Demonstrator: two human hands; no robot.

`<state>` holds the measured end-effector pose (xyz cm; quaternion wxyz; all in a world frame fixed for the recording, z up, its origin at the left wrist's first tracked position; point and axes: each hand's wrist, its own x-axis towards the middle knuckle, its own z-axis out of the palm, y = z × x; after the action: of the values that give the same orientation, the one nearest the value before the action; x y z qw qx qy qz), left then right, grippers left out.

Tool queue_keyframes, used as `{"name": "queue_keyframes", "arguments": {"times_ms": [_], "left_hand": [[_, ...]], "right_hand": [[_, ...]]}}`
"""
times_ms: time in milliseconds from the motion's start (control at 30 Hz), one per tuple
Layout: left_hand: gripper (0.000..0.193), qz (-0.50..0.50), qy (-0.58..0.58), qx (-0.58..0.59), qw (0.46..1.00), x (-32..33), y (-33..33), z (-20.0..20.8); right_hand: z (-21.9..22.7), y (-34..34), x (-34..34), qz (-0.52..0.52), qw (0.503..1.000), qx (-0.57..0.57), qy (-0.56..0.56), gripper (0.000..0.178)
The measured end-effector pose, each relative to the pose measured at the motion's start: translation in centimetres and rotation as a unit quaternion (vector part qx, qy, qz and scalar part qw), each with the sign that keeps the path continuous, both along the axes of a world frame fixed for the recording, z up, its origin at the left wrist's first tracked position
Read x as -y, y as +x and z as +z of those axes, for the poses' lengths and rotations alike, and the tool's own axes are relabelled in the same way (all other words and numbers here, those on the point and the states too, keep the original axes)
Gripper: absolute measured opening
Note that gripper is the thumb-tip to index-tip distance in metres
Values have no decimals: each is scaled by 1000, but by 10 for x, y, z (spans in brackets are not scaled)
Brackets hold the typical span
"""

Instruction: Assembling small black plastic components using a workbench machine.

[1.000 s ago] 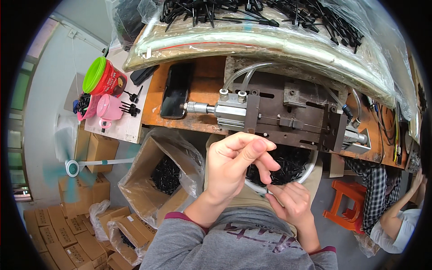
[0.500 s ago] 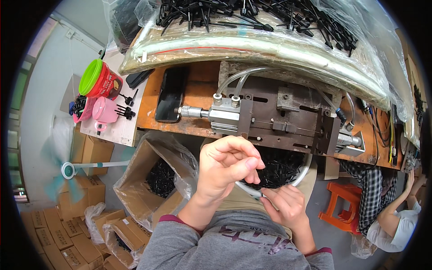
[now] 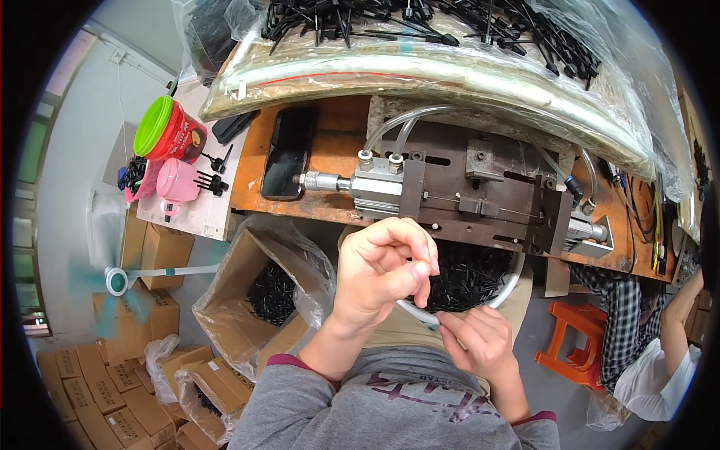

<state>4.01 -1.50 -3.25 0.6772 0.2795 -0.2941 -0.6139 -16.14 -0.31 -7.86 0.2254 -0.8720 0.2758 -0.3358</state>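
from my end i see the left hand point(image 3: 375, 277) raised just in front of the metal fixture point(image 3: 450, 180), thumb and fingertips curled close, can't tell if they pinch anything. right hand point(image 3: 481, 343) at the rim of the white-rimmed tub point(image 3: 511, 285), fingers bunched, grip unclear. black parts point(image 3: 469, 277) heaped inside it. phone point(image 3: 289, 154) on bench point(image 3: 341, 135), left of fixture.

Well left of the left hand's fingers point(image 3: 405, 233) are a pale wall point(image 3: 75, 157) and green-paned windows point(image 3: 25, 236). Beyond the fingers runs an orange-brown wooden table point(image 3: 341, 142); to their right, an orange plastic stool point(image 3: 576, 310) stands on grey floor point(image 3: 562, 394).
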Motion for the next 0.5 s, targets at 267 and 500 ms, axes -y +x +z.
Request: {"name": "queue_keyframes", "arguments": {"times_ms": [267,500], "left_hand": [[16,-50,-1,-4,999,2,-1,-2],[18,-64,9,8,998,2,-3,-1]], "right_hand": [[3,1,5,7,1000,5,-9,22],[3,0,5,7,1000,4,-10,23]]}}
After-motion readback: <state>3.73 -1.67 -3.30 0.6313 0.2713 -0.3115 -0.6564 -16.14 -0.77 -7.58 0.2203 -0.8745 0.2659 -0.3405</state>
